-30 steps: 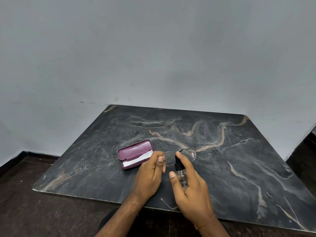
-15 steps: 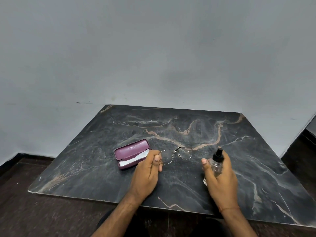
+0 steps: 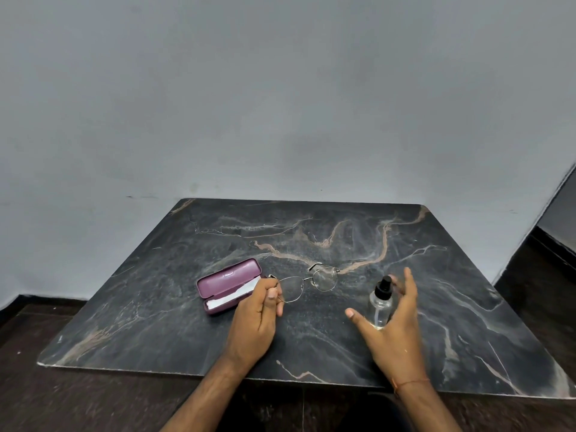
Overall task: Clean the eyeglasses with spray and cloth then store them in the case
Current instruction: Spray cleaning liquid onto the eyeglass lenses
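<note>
Left hand pinches the eyeglasses by one end; right hand spreads its fingers wide around the upright spray bottle on the desk.

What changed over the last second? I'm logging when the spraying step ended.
The right hand carried the spray bottle from the eyeglasses out to the right, stood it on the table and opened, letting go. The left hand kept pinching the eyeglasses; the open case with its cloth stayed put.
</note>
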`<state>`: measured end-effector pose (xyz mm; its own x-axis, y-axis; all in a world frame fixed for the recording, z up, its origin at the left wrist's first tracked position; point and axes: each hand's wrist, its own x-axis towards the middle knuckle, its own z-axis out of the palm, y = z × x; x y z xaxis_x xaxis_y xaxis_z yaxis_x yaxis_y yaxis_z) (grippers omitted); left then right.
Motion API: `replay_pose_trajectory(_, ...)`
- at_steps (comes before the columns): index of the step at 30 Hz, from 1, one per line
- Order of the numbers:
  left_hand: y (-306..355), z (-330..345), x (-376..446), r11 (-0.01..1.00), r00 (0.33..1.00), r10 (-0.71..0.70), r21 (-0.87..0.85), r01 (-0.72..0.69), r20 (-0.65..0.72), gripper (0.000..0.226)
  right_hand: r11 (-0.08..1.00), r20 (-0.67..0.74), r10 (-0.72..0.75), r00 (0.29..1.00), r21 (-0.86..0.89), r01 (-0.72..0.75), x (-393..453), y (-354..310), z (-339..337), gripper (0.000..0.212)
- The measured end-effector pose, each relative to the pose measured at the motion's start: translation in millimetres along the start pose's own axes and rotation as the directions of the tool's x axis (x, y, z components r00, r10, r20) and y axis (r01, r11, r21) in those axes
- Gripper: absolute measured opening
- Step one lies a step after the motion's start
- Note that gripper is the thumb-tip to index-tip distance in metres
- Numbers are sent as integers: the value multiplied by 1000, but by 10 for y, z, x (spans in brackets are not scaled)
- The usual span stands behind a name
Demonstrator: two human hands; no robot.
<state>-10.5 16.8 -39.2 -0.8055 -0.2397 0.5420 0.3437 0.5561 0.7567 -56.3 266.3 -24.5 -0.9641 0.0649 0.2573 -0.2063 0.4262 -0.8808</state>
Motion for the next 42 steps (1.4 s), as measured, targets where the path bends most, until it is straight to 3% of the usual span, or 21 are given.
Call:
replay_pose_trajectory(3,26,-17,-9,1000,1000,15,1,-15,9,29,984,-154,-120,981,-151,96,-172,-95,-14,131)
replay_pose_trajectory(5,42,-30,8,999,1000,25,-20,-25,1,27,953,-254,-293,922,-159,259,-360,-207,25,105)
replay_pose_trajectory(7,78,-56,43,998,1000,11,-63,-11,-13,24,946,-275,-312,909,-5,323,-530,-329,111,64)
replay_pose_trajectory(9,154,-103,80,992,999,-11,-124,7,-33,24,958,-161,-184,970,192,213,-580,-425,229,32)
replay_pose_trajectory(11,288,-161,98,981,999,-14,-193,4,-50,25,952,30,-23,999,306,12,-518,-515,357,22)
replay_pose_trajectory(13,456,-211,76,968,999,8,-249,-20,-52,29,841,268,171,948,461,-282,-409,-658,464,22)
replay_pose_trajectory(15,615,-237,12,954,998,52,-294,-59,-33,29,613,515,259,817,567,-551,-295,-839,556,27)
replay_pose_trajectory(17,738,-254,-75,944,994,107,-313,-102,-2,25,410,688,199,697,588,-697,-186,-978,597,46)
replay_pose_trajectory(18,785,-268,-112,944,992,126,-310,-115,16,25,368,725,143,673,593,-716,-136,-1027,606,50)
replay_pose_trajectory(23,821,-379,-185,951,984,158,-280,-130,80,23,328,698,-33,716,684,-652,-32,-1232,538,42)
replay_pose_trajectory(28,765,-554,-182,974,976,140,-201,-106,166,27,407,578,-19,816,750,-521,85,-1370,470,28)
replay_pose_trajectory(31,774,-634,-189,974,978,127,-209,-91,168,37,555,469,-25,883,741,-378,151,-1421,423,31)
replay_pose_trajectory(34,789,-684,-175,965,988,84,-256,-49,130,48,747,341,-61,938,639,-184,203,-1446,340,33)
replay_pose_trajectory(37,828,-734,-154,949,991,64,-314,-25,114,51,868,218,-137,966,497,11,261,-1459,250,38)
replay_pose_trajectory(42,849,-789,-156,955,978,132,-284,-83,160,47,945,17,-253,967,217,243,346,-1410,208,35)
